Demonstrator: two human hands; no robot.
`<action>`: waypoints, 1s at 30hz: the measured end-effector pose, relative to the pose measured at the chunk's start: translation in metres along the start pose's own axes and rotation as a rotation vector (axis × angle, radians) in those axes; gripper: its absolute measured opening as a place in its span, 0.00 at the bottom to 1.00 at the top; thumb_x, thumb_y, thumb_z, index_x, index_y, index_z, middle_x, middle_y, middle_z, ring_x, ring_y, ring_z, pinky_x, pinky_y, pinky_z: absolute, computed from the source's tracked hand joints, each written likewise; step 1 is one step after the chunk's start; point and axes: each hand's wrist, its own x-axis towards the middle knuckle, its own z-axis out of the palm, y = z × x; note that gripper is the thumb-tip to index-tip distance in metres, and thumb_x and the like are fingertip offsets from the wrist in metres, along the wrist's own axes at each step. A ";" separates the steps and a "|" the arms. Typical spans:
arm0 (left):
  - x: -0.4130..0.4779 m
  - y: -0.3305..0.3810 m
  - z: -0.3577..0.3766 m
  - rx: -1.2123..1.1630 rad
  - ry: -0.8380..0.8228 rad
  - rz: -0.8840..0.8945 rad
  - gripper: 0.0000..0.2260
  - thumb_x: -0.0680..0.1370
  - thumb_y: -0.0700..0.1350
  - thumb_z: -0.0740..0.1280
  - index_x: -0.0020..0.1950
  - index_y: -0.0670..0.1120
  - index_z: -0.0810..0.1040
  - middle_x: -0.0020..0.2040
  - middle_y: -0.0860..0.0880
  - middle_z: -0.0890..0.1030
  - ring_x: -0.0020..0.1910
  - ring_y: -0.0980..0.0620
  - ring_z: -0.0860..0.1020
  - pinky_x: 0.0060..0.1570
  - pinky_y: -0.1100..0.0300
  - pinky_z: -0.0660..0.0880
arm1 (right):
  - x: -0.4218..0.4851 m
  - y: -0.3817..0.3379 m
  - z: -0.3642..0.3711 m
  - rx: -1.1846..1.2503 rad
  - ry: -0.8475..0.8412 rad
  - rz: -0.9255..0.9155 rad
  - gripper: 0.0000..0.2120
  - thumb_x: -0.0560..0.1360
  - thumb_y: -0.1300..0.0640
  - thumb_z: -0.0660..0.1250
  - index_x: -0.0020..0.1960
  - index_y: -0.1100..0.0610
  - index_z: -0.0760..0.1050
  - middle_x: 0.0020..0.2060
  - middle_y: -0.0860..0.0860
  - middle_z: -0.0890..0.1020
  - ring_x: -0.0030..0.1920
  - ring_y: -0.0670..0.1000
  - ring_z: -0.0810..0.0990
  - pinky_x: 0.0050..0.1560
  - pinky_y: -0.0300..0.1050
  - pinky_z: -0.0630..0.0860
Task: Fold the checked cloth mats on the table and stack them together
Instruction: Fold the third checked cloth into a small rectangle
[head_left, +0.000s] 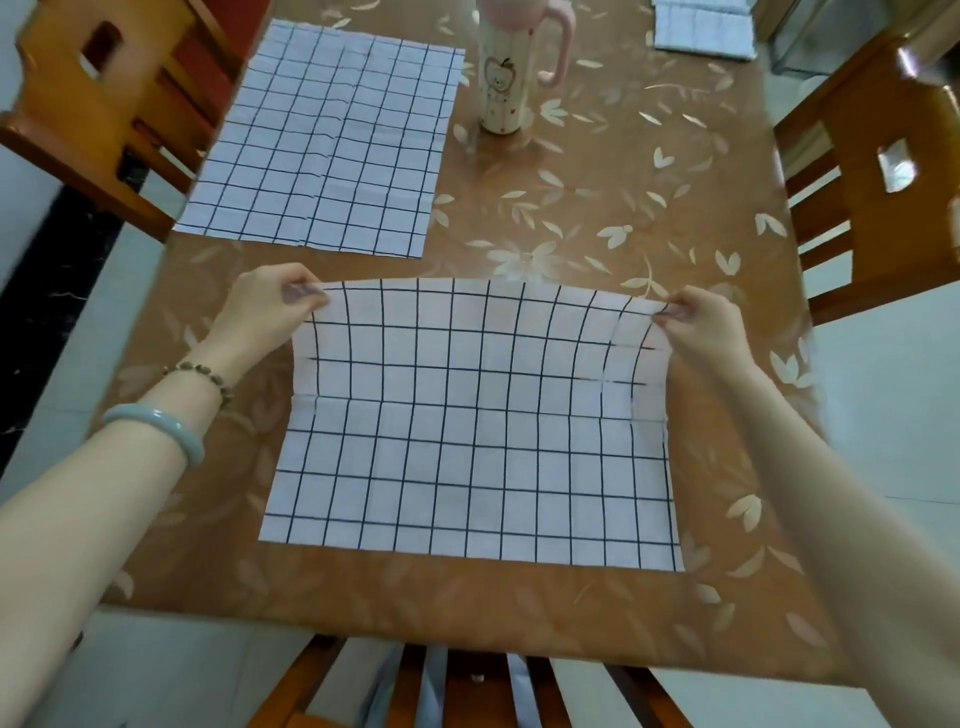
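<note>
The left hand pinches the far left corner of the near checked mat between thumb and curled fingers, and the right hand pinches the far right corner the same way. Between the two hands the far edge of the mat is lifted off the table and drawn fairly taut, so the far half curves upward while the near half lies flat on the tabletop, close to the near edge. A crease runs across the mat about halfway.

On the left wrist sit a beaded bracelet and, further up the forearm, a pale green bangle.

Beyond the left hand, a second checked mat lies spread open and flat on the far left part of the table. To its right stands a tall cream tumbler with a pink handle and an apple picture. At the far right corner lies a folded checked cloth, partly cut off by the frame. Wooden chairs stand at the left, right and near sides of the table.
</note>
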 end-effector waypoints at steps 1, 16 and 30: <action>-0.005 0.002 -0.006 -0.012 0.003 -0.001 0.05 0.76 0.46 0.71 0.45 0.45 0.81 0.42 0.49 0.80 0.46 0.52 0.76 0.45 0.59 0.70 | -0.006 0.000 -0.007 0.021 0.019 -0.006 0.03 0.73 0.61 0.68 0.45 0.60 0.78 0.38 0.53 0.80 0.42 0.53 0.76 0.39 0.40 0.68; -0.146 -0.044 -0.008 0.139 -0.400 0.166 0.15 0.69 0.41 0.77 0.34 0.61 0.78 0.37 0.59 0.81 0.45 0.59 0.76 0.45 0.59 0.74 | -0.170 0.043 -0.021 -0.132 -0.292 -0.082 0.12 0.67 0.71 0.67 0.38 0.55 0.82 0.37 0.46 0.81 0.43 0.51 0.80 0.44 0.40 0.73; -0.161 -0.057 0.023 0.382 -0.386 0.228 0.19 0.69 0.66 0.68 0.48 0.53 0.79 0.46 0.58 0.78 0.49 0.56 0.73 0.42 0.64 0.69 | -0.199 0.058 0.016 -0.375 -0.399 -0.119 0.19 0.64 0.74 0.66 0.52 0.60 0.79 0.50 0.56 0.77 0.52 0.60 0.73 0.48 0.49 0.70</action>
